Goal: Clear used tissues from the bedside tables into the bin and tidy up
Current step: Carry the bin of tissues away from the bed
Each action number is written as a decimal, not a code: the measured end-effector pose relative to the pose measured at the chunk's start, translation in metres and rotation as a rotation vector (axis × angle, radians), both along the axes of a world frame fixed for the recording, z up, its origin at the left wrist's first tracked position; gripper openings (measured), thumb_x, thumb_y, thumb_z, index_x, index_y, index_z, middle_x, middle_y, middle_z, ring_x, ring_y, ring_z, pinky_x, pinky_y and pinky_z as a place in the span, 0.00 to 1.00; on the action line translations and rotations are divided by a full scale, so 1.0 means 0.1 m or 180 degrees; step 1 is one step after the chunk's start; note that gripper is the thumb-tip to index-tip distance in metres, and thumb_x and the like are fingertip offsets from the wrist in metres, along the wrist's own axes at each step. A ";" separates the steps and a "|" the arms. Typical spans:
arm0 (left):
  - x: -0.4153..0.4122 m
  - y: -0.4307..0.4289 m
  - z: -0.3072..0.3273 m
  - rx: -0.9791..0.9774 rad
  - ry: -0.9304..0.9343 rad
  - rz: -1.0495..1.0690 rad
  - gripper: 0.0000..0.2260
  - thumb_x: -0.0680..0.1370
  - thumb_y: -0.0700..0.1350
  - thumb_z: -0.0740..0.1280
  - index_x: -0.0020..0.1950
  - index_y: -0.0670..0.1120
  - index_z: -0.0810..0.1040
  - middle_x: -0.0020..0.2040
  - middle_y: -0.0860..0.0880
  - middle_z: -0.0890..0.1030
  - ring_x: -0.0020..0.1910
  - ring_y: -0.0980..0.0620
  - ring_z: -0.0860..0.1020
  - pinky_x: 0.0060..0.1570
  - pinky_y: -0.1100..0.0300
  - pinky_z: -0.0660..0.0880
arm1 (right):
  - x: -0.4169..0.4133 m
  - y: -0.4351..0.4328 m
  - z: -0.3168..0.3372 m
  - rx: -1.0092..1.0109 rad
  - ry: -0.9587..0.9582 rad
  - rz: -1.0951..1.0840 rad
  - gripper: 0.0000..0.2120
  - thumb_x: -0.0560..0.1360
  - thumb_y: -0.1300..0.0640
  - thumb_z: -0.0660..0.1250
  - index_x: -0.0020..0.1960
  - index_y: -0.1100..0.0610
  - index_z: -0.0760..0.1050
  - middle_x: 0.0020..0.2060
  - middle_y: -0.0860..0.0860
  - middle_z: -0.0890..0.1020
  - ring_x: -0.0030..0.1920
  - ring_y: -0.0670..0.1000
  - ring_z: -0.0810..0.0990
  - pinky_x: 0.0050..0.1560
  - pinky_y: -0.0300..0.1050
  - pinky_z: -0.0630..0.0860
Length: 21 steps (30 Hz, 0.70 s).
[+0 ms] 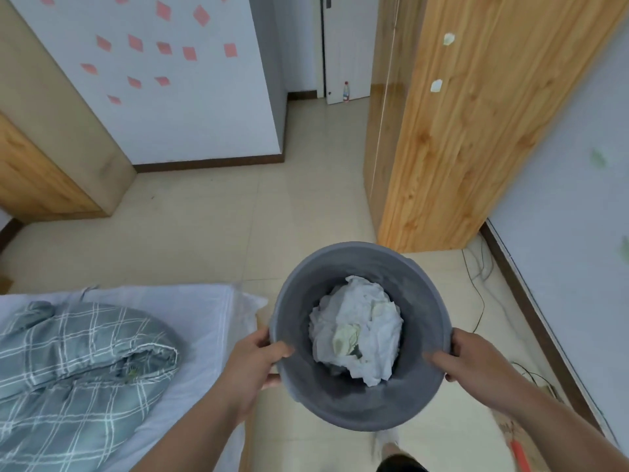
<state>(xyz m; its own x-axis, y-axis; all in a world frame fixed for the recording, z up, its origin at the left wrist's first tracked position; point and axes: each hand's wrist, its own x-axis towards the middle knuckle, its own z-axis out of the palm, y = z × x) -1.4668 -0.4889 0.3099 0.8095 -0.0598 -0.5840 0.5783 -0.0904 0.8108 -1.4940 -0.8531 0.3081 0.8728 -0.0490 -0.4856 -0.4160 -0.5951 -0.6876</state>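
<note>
Grey bin (360, 400) is held over the floor at its rim by left hand (253, 364) and right hand (476, 361), fingers gripping; crumpled tissues (355, 330) inside.

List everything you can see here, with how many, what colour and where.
bin: one, grey, lower centre, held up
tissues: crumpled heap, white and pale green, in the bin
quilt: one, blue-grey checked, on the bed, left
paper squares: many, pink, far wall
bottle: one, red-capped, by the far door
wardrobe: one, light wood, right
cables: few, dark, floor, right
left hand: one, grips the bin's rim
right hand: one, grips the bin's rim
</note>
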 end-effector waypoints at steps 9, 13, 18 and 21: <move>2.17 -0.37 -0.10 0.0076 0.0117 0.0484 0.17 0.67 0.41 0.72 0.52 0.54 0.89 0.52 0.48 0.90 0.49 0.47 0.89 0.45 0.50 0.86 | 2.51 -0.31 -0.41 0.0379 0.0181 0.0184 0.07 0.73 0.48 0.70 0.47 0.50 0.82 0.38 0.43 0.87 0.36 0.45 0.84 0.36 0.38 0.81; 2.94 -0.25 -0.08 0.0107 0.0068 0.0911 0.14 0.75 0.37 0.72 0.56 0.52 0.87 0.52 0.49 0.90 0.49 0.47 0.88 0.50 0.47 0.86 | 3.75 -0.17 -0.15 0.0366 0.0159 0.0571 0.08 0.72 0.48 0.70 0.48 0.50 0.82 0.39 0.42 0.87 0.36 0.43 0.84 0.37 0.39 0.79; 3.88 0.15 -0.09 -0.0172 0.0048 0.1350 0.15 0.68 0.41 0.73 0.50 0.56 0.89 0.51 0.48 0.90 0.47 0.48 0.89 0.40 0.54 0.84 | 5.17 0.35 -0.01 0.0306 -0.0110 0.0941 0.03 0.74 0.52 0.71 0.47 0.49 0.82 0.38 0.46 0.87 0.38 0.49 0.84 0.40 0.48 0.80; 4.50 0.51 -0.25 -0.0189 0.0024 0.1506 0.16 0.65 0.42 0.72 0.50 0.56 0.89 0.51 0.47 0.90 0.45 0.49 0.89 0.37 0.58 0.83 | 5.88 0.77 -0.16 0.0326 -0.0014 0.1019 0.05 0.76 0.55 0.71 0.50 0.48 0.83 0.40 0.44 0.88 0.40 0.46 0.85 0.39 0.45 0.82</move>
